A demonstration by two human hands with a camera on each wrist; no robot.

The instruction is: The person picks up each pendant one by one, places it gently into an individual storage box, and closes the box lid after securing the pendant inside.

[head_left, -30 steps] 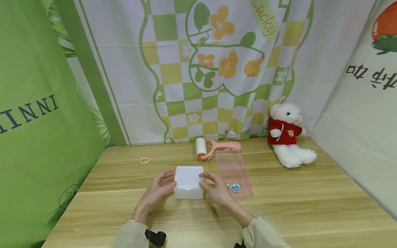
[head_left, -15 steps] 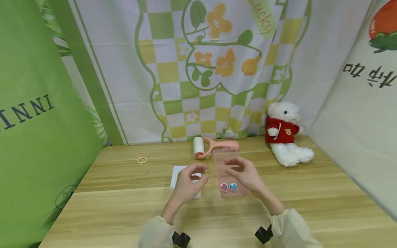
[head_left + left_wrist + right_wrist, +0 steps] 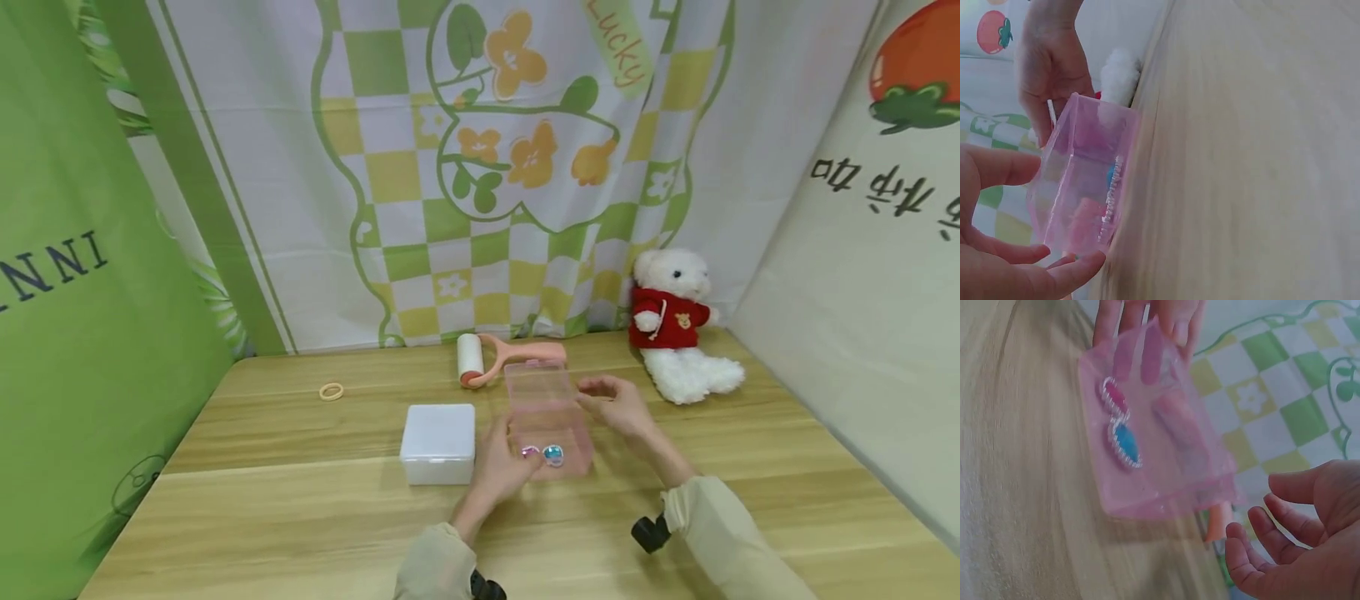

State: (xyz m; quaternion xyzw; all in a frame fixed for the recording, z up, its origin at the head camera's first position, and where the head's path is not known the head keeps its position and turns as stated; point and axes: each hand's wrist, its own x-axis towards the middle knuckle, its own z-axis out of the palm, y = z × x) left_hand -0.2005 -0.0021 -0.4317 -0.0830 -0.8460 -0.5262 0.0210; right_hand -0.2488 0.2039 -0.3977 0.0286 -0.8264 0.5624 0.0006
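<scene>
A see-through pink plastic box (image 3: 567, 425) lies with its lid (image 3: 538, 385) folded back. Inside sit two ornaments with beaded edges, a pink one (image 3: 1114, 397) and a blue one (image 3: 553, 454). At the box's left side is my left hand (image 3: 498, 467), its fairly straight fingers (image 3: 1079, 272) touching the wall; the thumb reaches over the front in the head view. My right hand (image 3: 621, 408) hovers by the box's right edge, fingers (image 3: 1282, 540) loosely bent and holding nothing. Left of my left hand stands a white lidded box (image 3: 438, 442), closed.
Behind the pink box lies a lint roller (image 3: 495, 360) with a peach handle. A beige ring (image 3: 331, 392) is at the left back of the wooden table (image 3: 285, 517). A white plush toy (image 3: 678, 333) in red sits back right against the curtain.
Both hands have left the white box and moved right to the pink box. The left hand now touches its left side. The head view has shifted slightly right.
</scene>
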